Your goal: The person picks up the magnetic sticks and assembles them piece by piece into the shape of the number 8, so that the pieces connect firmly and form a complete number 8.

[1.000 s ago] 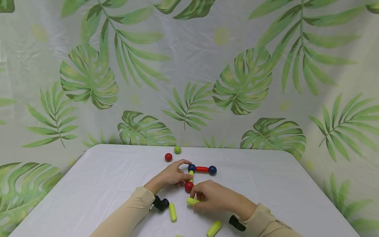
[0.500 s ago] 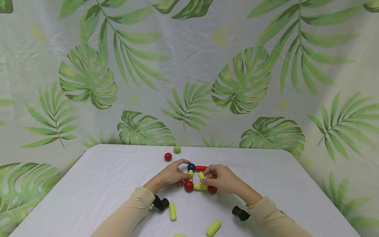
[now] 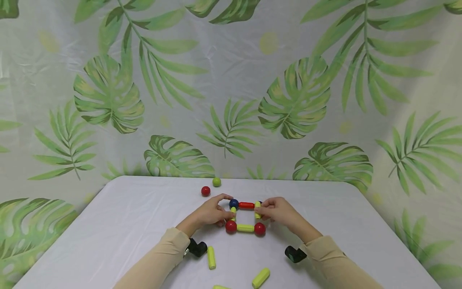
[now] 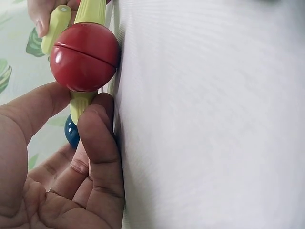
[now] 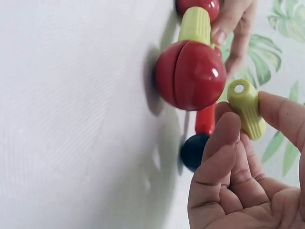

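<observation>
A frame of balls and rods lies on the white table. My left hand (image 3: 210,212) pinches its left yellow-green rod (image 4: 82,105) between thumb and fingers. That rod joins a blue ball (image 3: 234,204) to a red ball (image 4: 85,57). A front yellow-green rod (image 3: 245,228) runs on to a second red ball (image 5: 190,75). At the back, a red rod (image 3: 247,205) reaches another blue ball (image 5: 194,152). My right hand (image 3: 283,213) pinches a loose yellow-green rod (image 5: 247,110) above the frame's right side. Its end with a metallic disc is apart from the red ball.
Nearer the front lie loose yellow-green rods, one at the left (image 3: 211,257) and one at the right (image 3: 260,277); another rod (image 3: 220,287) is cut by the lower edge. A loose red ball (image 3: 205,191) and a green ball (image 3: 216,182) sit near the back edge.
My right hand has carried its rod up from the front to the frame's right side and turned it lengthwise. The front rod and right red ball have come into view. The left hand stays.
</observation>
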`<state>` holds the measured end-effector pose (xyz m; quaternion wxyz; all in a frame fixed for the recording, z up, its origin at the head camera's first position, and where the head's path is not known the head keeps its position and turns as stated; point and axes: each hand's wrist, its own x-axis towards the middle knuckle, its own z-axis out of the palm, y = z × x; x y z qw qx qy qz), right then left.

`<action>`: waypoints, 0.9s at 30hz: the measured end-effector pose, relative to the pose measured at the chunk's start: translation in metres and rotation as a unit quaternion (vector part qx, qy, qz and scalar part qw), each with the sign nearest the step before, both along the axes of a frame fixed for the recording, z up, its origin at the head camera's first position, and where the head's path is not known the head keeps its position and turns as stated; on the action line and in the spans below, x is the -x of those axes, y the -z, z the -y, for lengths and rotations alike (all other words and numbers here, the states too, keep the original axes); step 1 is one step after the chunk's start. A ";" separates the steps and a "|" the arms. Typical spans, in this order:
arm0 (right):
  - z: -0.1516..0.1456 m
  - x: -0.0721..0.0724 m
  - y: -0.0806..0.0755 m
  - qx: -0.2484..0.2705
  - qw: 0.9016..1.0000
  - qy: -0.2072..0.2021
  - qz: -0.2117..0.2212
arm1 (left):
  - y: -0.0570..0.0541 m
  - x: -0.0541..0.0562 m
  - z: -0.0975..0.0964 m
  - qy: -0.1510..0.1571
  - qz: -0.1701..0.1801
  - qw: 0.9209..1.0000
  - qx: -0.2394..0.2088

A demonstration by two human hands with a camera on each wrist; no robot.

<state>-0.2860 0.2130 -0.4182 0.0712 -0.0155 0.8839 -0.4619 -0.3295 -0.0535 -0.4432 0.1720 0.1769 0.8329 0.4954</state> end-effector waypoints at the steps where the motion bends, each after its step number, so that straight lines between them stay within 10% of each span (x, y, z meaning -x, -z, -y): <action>1: -0.001 0.001 0.001 0.003 1.000 0.004 0.000 | -0.001 0.000 0.000 -0.001 -0.001 1.000 -0.001; 27: -0.011 0.004 0.021 0.019 0.999 0.010 0.032 | -0.001 -0.002 0.002 -0.006 0.001 1.000 0.009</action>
